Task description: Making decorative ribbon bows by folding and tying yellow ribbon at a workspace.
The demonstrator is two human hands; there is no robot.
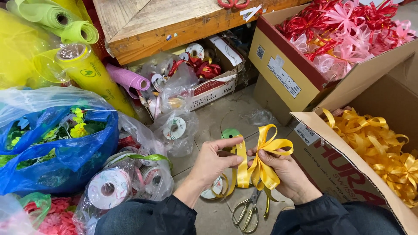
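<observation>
Both hands pinch a glossy yellow ribbon bow (261, 159) over the concrete floor: left hand (213, 163) grips its tail, right hand (285, 172) its knot. Beside them, a white-labelled cardboard box (322, 143) holds matching bows; scissors (247, 212) lie below.

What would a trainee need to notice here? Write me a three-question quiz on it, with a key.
1. True or false: both hands hold the yellow ribbon bow.
2. What lies on the floor just below the left hand and right hand? A) scissors B) stapler C) tape gun
3. What colour are the bows in the open box nearest the right hand?

Key:
1. True.
2. A, the scissors.
3. Yellow, like the bow being held; the red and pink bows fill the farther box.
</observation>
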